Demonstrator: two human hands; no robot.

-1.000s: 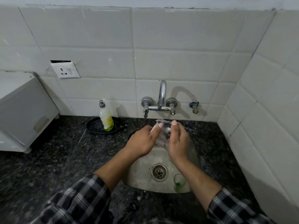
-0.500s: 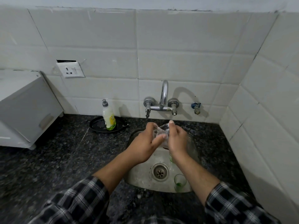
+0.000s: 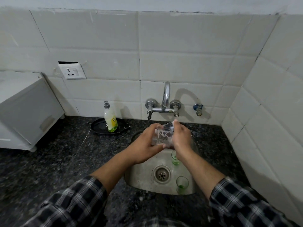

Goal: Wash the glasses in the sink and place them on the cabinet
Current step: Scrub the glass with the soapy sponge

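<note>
While both hands meet over the round steel sink (image 3: 141, 181), a clear drinking glass (image 3: 164, 132) sits tilted between them, just below the chrome wall tap (image 3: 166, 97). The left hand (image 3: 144, 145) has its grip wrapped around the glass from the left, and the right hand (image 3: 181, 136) closes its grip on the other side, fingertips up at the rim. A small green-tinted glass (image 3: 175, 158) stands upright in the basin beneath the right wrist; a second green-tinted glass (image 3: 182, 184) stands right of the drain (image 3: 162, 174). On the black speckled stone tabletop (image 3: 49, 161), a yellow-green dish-soap bottle (image 3: 110, 119) stands on a black round tray (image 3: 98, 128).
</note>
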